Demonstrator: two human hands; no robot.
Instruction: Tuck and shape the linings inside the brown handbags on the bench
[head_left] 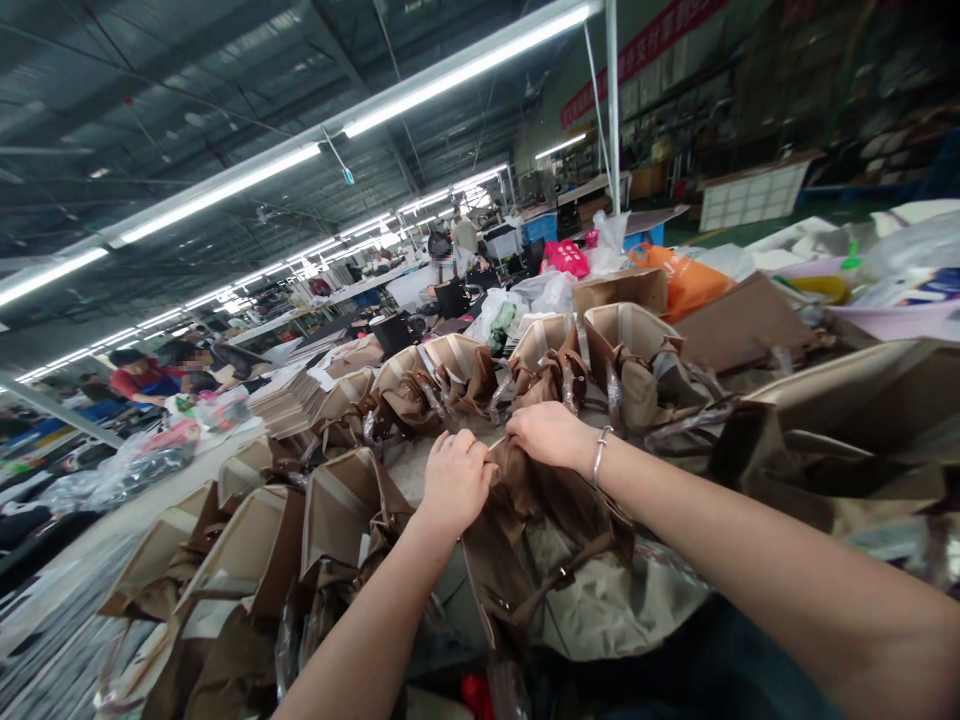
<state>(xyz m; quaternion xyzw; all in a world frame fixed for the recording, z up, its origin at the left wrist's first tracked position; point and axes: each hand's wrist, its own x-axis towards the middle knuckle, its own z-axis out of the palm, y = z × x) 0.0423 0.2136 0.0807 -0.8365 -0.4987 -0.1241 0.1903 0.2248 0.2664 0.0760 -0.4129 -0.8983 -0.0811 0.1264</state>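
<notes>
Head view: pinching the edge of a soft brown fabric bag [499, 560], near centre, in bare left hand [456, 480] and right hand [553, 436]. Seemingly midway; ringed left and far by stiff beige-panelled brown bags [341, 505] on a grey counter [409, 470]; cannot tell finished from unfinished.

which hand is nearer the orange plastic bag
Right. The right hand is at the brown bag's top edge, below and left of the orange plastic bag in view; the left hand, at the same edge, is farther left.
</notes>
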